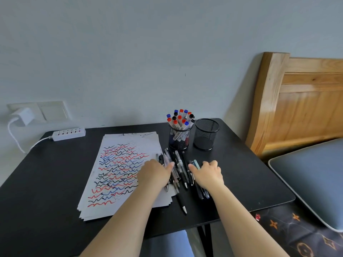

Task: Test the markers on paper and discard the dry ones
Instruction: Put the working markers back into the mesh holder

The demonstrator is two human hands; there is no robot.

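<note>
Matte black and smooth, a small table (55, 182) with rounded corners stands against a pale grey-blue wall. Nearest, two bare forearms reach forward over its front edge. The left hand (155, 174) lies palm down on the right edge of a stack of white paper (130, 143), its fingers relaxed and its thumb pointing right. The right hand (207, 174) lies palm down just beside it, fingers loosely curled, thumb pointing left. Neither hand grips anything that I can see. Between and under the hands is a loose pile of slim pens (181, 169), mostly black, lying roughly parallel; one black pen (181, 203) lies nearer than the rest, tip toward the front edge. The top sheet is covered in rows of wavy red, blue and black test lines.

Further back stand two round black wire-mesh cups. The left mesh cup (179, 139) is packed with upright markers (181, 118), white-barrelled with red, blue and black caps. The right mesh cup (206, 134) looks empty. At the far left lies a white power strip (69, 134). A wooden headboard (300, 102) rises on the right.
</note>
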